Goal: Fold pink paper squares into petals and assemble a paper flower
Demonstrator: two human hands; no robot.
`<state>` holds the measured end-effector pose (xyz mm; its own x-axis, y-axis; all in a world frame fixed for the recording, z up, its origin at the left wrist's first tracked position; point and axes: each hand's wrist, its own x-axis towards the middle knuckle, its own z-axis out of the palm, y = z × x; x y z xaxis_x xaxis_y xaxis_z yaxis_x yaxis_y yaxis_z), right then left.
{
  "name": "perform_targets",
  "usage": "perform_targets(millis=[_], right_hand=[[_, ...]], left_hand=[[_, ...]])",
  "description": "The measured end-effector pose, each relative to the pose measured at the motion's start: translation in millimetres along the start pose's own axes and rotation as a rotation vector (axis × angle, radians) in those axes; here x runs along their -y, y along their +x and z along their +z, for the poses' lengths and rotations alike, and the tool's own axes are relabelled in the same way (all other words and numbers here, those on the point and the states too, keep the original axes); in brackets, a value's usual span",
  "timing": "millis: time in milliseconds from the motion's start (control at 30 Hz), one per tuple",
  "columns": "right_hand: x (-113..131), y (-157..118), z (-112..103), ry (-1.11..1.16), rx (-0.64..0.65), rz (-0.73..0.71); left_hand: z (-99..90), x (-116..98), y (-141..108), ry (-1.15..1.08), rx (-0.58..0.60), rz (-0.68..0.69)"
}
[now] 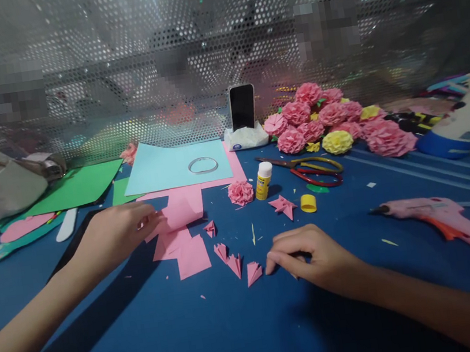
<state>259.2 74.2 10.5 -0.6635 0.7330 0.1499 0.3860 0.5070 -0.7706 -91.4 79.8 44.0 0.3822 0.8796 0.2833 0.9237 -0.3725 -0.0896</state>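
My left hand [118,233] is closed, fingertips pinching the left edge of a pink paper sheet [184,206] whose front edge curls up. Under it lie loose pink paper squares [193,257]. My right hand [316,255] rests on the table with its fingers curled in and nothing visible between them. Just left of its fingertips is a folded pink paper piece [254,273]. Several similar pieces [234,266] run in a line up to a small one [210,229]. Beyond are a pink paper star [284,207], a ruffled pink paper flower [241,193] and an uncapped glue stick [263,182].
A yellow cap [308,203], scissors [315,169] and a pink glue gun [446,216] lie to the right. Paper flowers [310,119] are heaped behind. A phone [243,106] leans on a tissue pack [247,137] before a perforated metal panel [196,88]. Light blue paper [163,165] carries a ring [202,165].
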Motion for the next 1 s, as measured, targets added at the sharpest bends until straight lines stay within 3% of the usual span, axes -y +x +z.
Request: perform_targets(millis=[233, 600, 800, 1000], right_hand=[[-2.1, -0.9, 1.5, -0.006, 0.009, -0.008], [-2.6, -0.6, 0.4, -0.02, 0.013, -0.022], [-1.8, -0.8, 0.3, -0.029, 0.024, -0.027], [-1.9, -1.8, 0.7, -0.038, 0.025, -0.03]], left_hand=[[16.4, 3.5, -8.9, -0.15, 0.083, 0.043], [39.8, -3.0, -7.1, -0.299, 0.12, -0.031], [32.2, -15.2, -3.7, -0.353, 0.116, -0.035], [15.2, -9.4, 4.9, -0.438, 0.044, 0.02]])
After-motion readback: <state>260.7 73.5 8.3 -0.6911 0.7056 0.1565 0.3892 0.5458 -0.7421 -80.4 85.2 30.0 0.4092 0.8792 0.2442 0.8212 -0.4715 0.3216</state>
